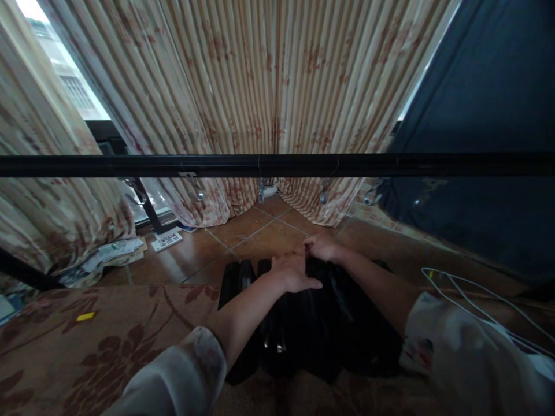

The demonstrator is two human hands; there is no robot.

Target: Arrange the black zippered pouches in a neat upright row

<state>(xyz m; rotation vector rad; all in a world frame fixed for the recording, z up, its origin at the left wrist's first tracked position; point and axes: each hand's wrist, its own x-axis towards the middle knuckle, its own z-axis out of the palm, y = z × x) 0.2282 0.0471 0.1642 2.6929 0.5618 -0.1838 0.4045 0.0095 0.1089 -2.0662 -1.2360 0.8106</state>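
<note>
A dark black item (pixel 312 323), folded or ridged and too dim to name, lies in front of me on a brown flower-patterned cloth (pixel 143 346). Two small shiny metal bits (pixel 273 346) show on its near left part. My left hand (pixel 292 271) rests flat over its far edge, thumb spread out to the right. Just beyond and to the right, my right hand (pixel 323 248) is at the same edge with its fingers curled and the tips pressed together near my left fingers. Whatever lies between those fingertips is hidden.
A black horizontal bar (pixel 277 166) with hooks crosses ahead of my hands. Behind it hang striped curtains (pixel 243 75) above a tiled floor (pixel 255 228). A small yellow object (pixel 85 316) lies left, a white cable (pixel 472 283) right. Papers (pixel 117 248) and a white box (pixel 167 240) lie far left.
</note>
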